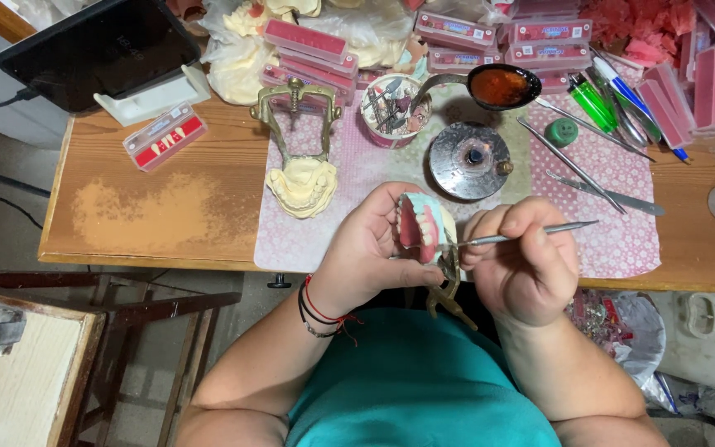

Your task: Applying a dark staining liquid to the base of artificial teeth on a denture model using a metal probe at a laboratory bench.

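Right now the left hand (366,252) is cradling a pink wax denture model (420,225) on its brass articulator (448,290), fingers wrapped closed around it, just over the table edge (151,257). The right hand (519,265) is pinching a slim metal carving tool (531,233), lying roughly level, its tip pointing left, meeting the teeth.

Left hand (370,248) cradles a pink denture model (420,225); right hand (523,261) grips a metal tool (531,233).
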